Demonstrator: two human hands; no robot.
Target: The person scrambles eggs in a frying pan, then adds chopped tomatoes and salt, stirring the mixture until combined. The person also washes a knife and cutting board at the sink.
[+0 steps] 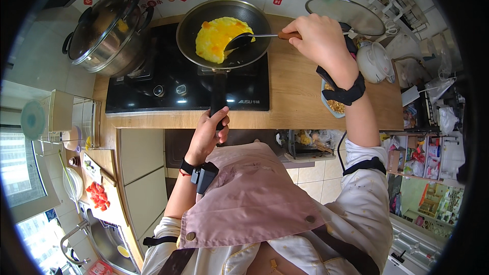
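My left hand (214, 130) grips the black handle (219, 86) of a frying pan (262, 33) on the black gas hob (147, 94). In the pan lies a yellow egg omelette (211, 34) with orange patches. My right hand (321, 43) holds a wooden-handled spatula (260, 35); its black curved head is at the right side of the omelette, apparently partly beneath it. Below my right wrist a pale blue container (334, 107) of brown crumbly food is partly hidden.
A steel pot (104, 53) with lid stands left of the pan. A glass lid (338, 10) and white pot (372, 63) are at the back right of the wooden counter (290, 97). Chopped red pieces on a board (114, 206) lie left, beside a sink (107, 242).
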